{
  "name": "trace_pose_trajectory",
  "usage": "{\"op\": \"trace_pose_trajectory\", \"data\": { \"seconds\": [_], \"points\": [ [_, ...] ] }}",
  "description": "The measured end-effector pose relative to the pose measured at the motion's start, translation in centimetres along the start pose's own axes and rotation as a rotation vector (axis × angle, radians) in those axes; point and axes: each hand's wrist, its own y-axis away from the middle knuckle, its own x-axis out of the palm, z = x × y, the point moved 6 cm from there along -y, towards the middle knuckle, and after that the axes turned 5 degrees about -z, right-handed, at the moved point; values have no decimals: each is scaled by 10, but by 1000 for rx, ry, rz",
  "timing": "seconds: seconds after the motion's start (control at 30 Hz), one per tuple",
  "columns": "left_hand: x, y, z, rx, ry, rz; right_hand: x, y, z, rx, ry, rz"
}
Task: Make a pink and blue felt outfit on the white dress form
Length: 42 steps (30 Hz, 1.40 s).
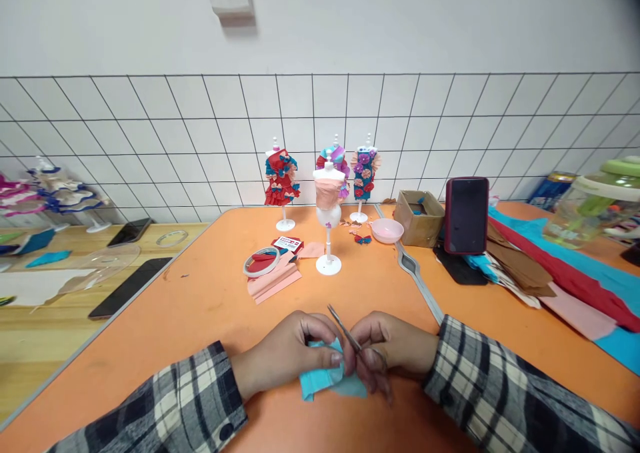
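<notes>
Folded light-blue crepe paper (320, 378) is pinched between the thumb and fingers of my left hand (295, 349), low in the middle of the view. My right hand (387, 346) is closed around a pair of small metal scissors (344, 324), whose tips point up and to the left. Both hands meet at the right end of the blue paper, and the scissors lie across the gap between them. Beyond the hands stands a small white mannequin (329, 216) with pink paper wrapped around its chest.
Three dressed mannequins, one in red (283, 179), stand near the tiled wall. A tape roll (262, 262) lies on pink paper at centre left. On the right are a pink bowl (387, 230), a cardboard box (419, 221), an upright phone (467, 216) and coloured paper strips (575, 259).
</notes>
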Motion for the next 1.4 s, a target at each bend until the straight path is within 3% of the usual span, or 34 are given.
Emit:
{"op": "trace_pose_trajectory", "data": {
  "seconds": [0.1,0.23,0.33,0.4,0.6,0.67,0.77,0.8,0.87,0.9,0.97,1.1,1.17,1.23,1.4],
  "points": [
    [-16,-1,-4,8,-2,-176,-20,6,18,-65,192,-250],
    [-38,-1,0,-74,86,-337,-55,26,51,-62,967,-750],
    [-47,-2,6,-125,124,-365,-70,34,60,35,1333,-868],
    [-51,-2,8,-119,107,-344,-80,35,56,101,1328,-872],
    [-66,2,13,-136,65,-404,-104,34,33,191,918,-795],
    [-68,3,16,-163,15,-398,-102,36,35,170,952,-849],
    [-69,5,14,-125,-118,-364,-70,33,50,-110,1245,-969],
    [-70,6,10,-84,-215,-360,-49,28,54,-273,1336,-909],
    [-74,10,0,26,-472,-353,-6,12,47,-507,1468,-591],
    [-75,13,-5,72,-596,-332,9,6,40,-529,1527,-456],
    [-77,21,-10,102,-738,-217,17,-2,31,-463,1618,-376],
    [-74,40,-10,71,-689,93,-11,-1,44,-350,1681,-705],
    [-74,46,-13,91,-723,140,-17,-2,59,-404,1623,-844],
    [-82,46,-15,91,-846,46,-10,-17,74,-464,1565,-869],
    [-124,41,-12,-86,-1018,-429,27,-98,95,-615,1634,-663]
  ]
}}
